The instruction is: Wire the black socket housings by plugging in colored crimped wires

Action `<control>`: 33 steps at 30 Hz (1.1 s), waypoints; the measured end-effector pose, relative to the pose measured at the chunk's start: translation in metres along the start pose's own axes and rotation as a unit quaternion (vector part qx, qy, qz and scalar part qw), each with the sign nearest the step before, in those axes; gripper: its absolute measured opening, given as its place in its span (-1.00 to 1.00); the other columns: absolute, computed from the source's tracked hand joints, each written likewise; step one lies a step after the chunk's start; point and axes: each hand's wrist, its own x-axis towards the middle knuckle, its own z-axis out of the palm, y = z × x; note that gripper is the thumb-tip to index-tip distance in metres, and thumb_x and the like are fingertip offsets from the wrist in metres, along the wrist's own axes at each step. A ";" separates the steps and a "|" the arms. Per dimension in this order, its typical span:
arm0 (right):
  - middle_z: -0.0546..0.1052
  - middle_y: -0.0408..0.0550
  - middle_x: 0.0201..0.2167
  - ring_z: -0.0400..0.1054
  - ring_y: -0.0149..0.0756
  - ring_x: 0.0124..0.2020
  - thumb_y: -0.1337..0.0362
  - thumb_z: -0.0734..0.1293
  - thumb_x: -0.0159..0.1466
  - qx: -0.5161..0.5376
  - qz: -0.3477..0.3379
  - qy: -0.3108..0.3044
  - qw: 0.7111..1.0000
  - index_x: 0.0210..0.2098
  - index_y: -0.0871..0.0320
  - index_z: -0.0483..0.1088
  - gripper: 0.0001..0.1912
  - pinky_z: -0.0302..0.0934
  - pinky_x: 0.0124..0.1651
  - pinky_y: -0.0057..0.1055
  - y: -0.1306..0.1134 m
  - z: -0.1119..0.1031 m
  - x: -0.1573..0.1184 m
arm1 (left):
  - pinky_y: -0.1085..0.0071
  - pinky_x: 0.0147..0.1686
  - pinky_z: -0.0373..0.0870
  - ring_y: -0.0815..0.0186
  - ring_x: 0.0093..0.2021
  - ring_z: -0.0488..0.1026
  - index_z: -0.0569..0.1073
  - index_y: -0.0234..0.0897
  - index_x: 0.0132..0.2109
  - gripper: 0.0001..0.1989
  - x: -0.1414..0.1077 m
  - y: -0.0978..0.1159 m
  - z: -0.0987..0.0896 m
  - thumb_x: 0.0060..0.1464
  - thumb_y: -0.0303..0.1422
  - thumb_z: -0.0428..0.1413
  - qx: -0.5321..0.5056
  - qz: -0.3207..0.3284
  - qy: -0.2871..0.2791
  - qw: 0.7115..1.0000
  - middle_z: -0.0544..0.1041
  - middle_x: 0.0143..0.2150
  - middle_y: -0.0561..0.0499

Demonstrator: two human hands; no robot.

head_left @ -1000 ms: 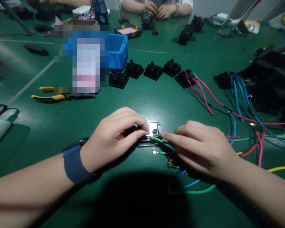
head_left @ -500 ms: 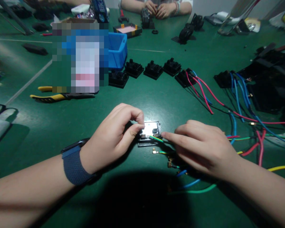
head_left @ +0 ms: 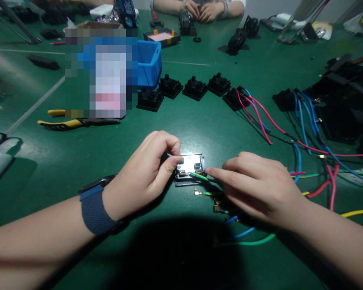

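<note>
A small black power socket module (head_left: 191, 164) with a bright, shiny inner face lies on the green table in front of me. My left hand (head_left: 153, 167) is closed, thumb and forefinger pinching the module's left edge. On the other side, my right hand (head_left: 258, 187) has its fingers together around a green-yellow wire (head_left: 199, 175), whose end lies over the module. The forefinger tip touches the module's right side. Just below, a brass terminal (head_left: 197, 192) on another wire shows beside the right hand; more wire ends are partly hidden under that hand.
Several black socket modules (head_left: 195, 88) stand in a row behind. A blue bin (head_left: 149, 64) and yellow-handled pliers (head_left: 63, 124) are at left. Red wires (head_left: 260, 121) and blue wires (head_left: 308, 117) spread at right. Across the table rest another person's hands (head_left: 204, 12).
My left thumb and forefinger have shifted very slightly left, showing a little more of the module. The right hand and the wire stay almost still.
</note>
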 end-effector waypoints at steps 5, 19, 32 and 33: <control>0.45 0.00 -0.37 0.24 -0.32 -0.39 0.35 0.16 0.30 -0.002 -0.001 0.011 1.000 -0.03 0.20 0.39 -0.71 0.09 -0.41 -0.41 0.001 0.001 0.001 | 0.36 -0.22 0.25 0.33 -0.26 0.26 0.23 -0.29 -0.24 -0.97 0.000 0.001 0.000 0.16 -0.47 -0.03 -0.011 -0.007 0.009 1.000 0.29 -0.28 0.01; 0.46 0.00 -0.37 0.25 -0.32 -0.40 0.36 0.20 0.28 -0.002 0.005 0.028 1.000 -0.05 0.22 0.41 -0.71 0.11 -0.41 -0.40 0.002 0.001 0.000 | 0.42 -0.44 0.11 0.41 -0.47 0.13 0.11 -0.22 -0.28 -0.94 -0.005 -0.002 0.000 0.20 -0.44 -0.16 -0.119 -0.117 -0.021 0.986 0.16 -0.44 0.12; 0.47 0.01 -0.37 0.26 -0.31 -0.40 0.37 0.21 0.27 -0.001 0.002 0.029 1.000 -0.05 0.23 0.42 -0.71 0.13 -0.43 -0.39 0.002 0.001 0.001 | 0.44 -0.47 0.07 0.45 -0.52 0.10 0.10 -0.22 -0.29 -0.93 -0.005 0.001 0.000 0.19 -0.45 -0.18 -0.068 -0.135 -0.061 0.987 0.15 -0.49 0.16; 0.47 0.02 -0.37 0.26 -0.30 -0.40 0.38 0.20 0.27 -0.001 0.000 0.029 1.000 -0.05 0.24 0.42 -0.71 0.13 -0.43 -0.39 0.002 0.000 0.001 | 0.44 -0.47 0.07 0.45 -0.52 0.10 0.10 -0.22 -0.30 -0.92 -0.005 0.001 0.000 0.18 -0.46 -0.18 -0.067 -0.134 -0.061 0.987 0.14 -0.49 0.16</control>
